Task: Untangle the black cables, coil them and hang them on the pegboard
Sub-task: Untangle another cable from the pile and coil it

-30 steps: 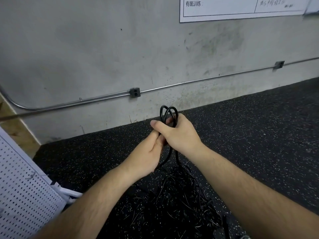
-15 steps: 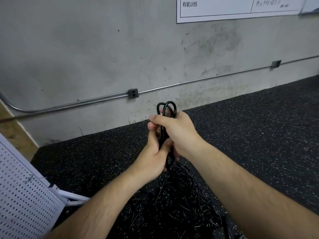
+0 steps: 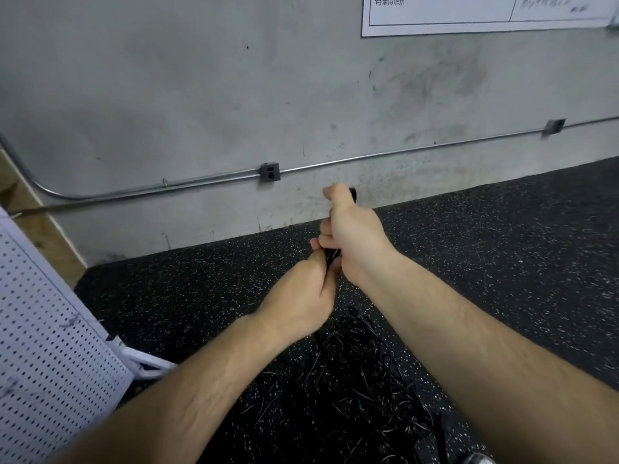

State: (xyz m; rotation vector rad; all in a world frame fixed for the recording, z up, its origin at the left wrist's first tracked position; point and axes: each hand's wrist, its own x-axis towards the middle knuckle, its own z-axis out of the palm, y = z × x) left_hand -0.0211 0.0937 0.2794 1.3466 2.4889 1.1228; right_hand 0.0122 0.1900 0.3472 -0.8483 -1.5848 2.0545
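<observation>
My right hand [image 3: 351, 234] is closed in a fist round a bundle of black cable [image 3: 332, 255]; a black tip shows above my thumb and strands show just below the fist. Directly beneath it my left hand [image 3: 304, 296] curls round the same bundle, the two hands touching. Most of the held cable is hidden inside them. A tangled pile of black cables [image 3: 361, 380] lies on the speckled floor below my hands. The white pegboard [image 3: 43, 346] leans at the left edge of the view.
A grey concrete wall stands ahead with a metal conduit [image 3: 368, 157] and a junction box [image 3: 270, 171]. A white paper sheet [image 3: 469, 11] hangs high on the wall. Black speckled rubber floor [image 3: 502, 246] stretches to the right. White frame feet [image 3: 147, 363] sit by the pegboard.
The cable loops that stuck out above my right hand are now drawn into the fist. My left hand has slid lower along the bundle, below the right. Both hands have shifted slightly right.
</observation>
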